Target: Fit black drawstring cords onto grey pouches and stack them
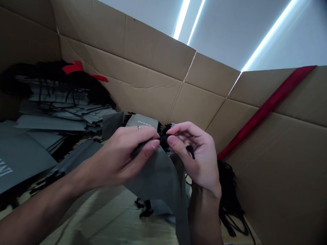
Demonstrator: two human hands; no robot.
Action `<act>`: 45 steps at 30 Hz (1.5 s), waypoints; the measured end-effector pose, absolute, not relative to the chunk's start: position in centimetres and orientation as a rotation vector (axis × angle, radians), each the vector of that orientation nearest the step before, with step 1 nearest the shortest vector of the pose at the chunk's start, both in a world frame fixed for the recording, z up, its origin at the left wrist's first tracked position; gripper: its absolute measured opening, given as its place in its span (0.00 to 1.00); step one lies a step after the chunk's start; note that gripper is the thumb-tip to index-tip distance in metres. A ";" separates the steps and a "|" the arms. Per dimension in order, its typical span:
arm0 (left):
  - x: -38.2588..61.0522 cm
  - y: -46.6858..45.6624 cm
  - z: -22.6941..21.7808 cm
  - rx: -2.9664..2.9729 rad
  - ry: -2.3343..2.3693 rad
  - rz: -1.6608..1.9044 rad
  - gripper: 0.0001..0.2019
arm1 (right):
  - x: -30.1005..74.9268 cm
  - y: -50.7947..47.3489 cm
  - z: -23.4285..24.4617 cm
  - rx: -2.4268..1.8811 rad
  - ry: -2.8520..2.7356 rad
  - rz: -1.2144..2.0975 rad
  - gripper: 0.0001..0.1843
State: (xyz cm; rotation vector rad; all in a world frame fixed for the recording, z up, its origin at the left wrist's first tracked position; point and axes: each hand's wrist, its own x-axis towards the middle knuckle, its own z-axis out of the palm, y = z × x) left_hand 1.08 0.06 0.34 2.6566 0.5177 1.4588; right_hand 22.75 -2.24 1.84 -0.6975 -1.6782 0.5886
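My left hand (122,158), with a ring on one finger, pinches the top edge of a grey fabric drawstring pouch (157,183), which hangs down in front of me. My right hand (193,155) is curled at the pouch's top corner, its fingertips on a black cord (164,138) close to my left fingertips. A short black cord end (190,151) lies against my right palm. The two hands nearly meet, and they hide part of the cord.
A large cardboard box wall (144,64) surrounds the work, with a red strap (266,108) along its right side. Stacks of grey pouches (54,108) with tangled black cords lie at left. Loose black cords (229,200) lie at lower right, above a wooden surface (122,221).
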 end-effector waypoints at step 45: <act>2.3 0.2 0.4 2.101 0.589 1.573 0.05 | 22.6 -1.8 1.5 -0.646 -1.702 0.506 0.08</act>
